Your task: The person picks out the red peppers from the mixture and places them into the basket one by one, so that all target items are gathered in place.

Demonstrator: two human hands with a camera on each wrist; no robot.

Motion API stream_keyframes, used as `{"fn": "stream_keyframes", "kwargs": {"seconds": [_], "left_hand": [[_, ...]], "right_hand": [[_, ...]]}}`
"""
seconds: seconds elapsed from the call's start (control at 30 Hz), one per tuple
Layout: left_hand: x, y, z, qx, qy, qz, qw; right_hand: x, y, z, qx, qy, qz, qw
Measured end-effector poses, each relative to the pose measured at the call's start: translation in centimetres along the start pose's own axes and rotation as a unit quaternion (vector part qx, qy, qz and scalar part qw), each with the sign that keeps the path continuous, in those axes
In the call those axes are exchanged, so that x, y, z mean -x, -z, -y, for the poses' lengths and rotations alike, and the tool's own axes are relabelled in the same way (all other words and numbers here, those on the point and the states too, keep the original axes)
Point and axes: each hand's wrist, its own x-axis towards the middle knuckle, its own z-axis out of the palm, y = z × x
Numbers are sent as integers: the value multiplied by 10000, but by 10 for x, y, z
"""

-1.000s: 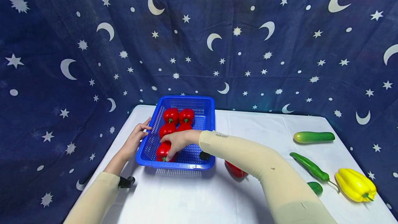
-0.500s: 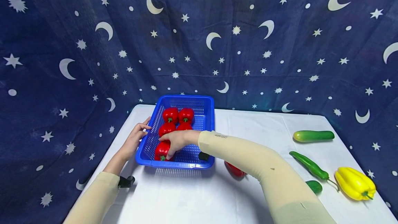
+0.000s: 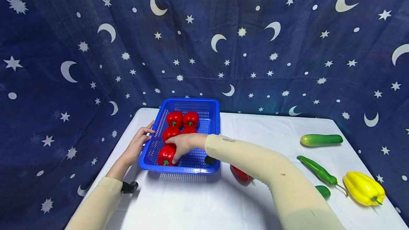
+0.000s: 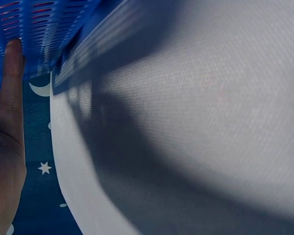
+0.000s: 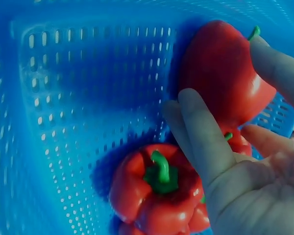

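Observation:
My right hand [image 3: 183,144] reaches into a blue plastic basket [image 3: 214,136], at a red bell pepper [image 3: 166,153] in the near left corner. In the right wrist view that bell pepper [image 5: 220,73] lies between the thumb and the nearly straight fingers [image 5: 203,132], with the thumb tip by its green stem. Several other red bell peppers [image 3: 174,118] sit farther back in the basket, one partly hidden by the hand. My left hand [image 3: 137,144] rests at the basket's left side. In the left wrist view an extended finger [image 4: 12,73] meets the slotted wall.
A red bell pepper [image 3: 240,174] lies on the white tablecloth [image 3: 185,205] right of the basket, partly behind my right sleeve. Farther right are a cucumber [image 3: 321,140], a long green chili [image 3: 317,171], a partly hidden green vegetable [image 3: 323,191] and a yellow bell pepper [image 3: 364,189].
The near-left bell pepper has shifted slightly left and turned in the basket, and the right thumb now sits more at its right edge. The left hand stays by the basket.

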Motion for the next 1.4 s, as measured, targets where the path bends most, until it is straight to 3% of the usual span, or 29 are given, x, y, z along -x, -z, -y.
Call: {"fn": "stream_keyframes", "kwargs": {"seconds": [0.27, 0.57, 0.77, 0.93, 1.17, 1.4], "left_hand": [[1, 1, -2, -57, -20, 13, 10000], [-2, -1, -1, 126, -6, 21, 9999], [2, -2, -1, -38, 184, -73, 9998], [7, 0, 1, -21, 175, -34, 9998], [6, 1, -1, -48, 4, 18, 10000], [2, -3, -6, -62, 142, 15, 9999]], "right_hand": [[26, 19, -8, -1204, 45, 157, 9926], [60, 35, -33, -1385, 390, 17, 9896], [87, 42, -56, -1292, 404, -401, 9900], [111, 48, -79, -1747, 201, -660, 9822], [143, 54, -110, -2217, 246, -935, 9703], [174, 49, -140, -2393, 139, -1238, 9629]]}}
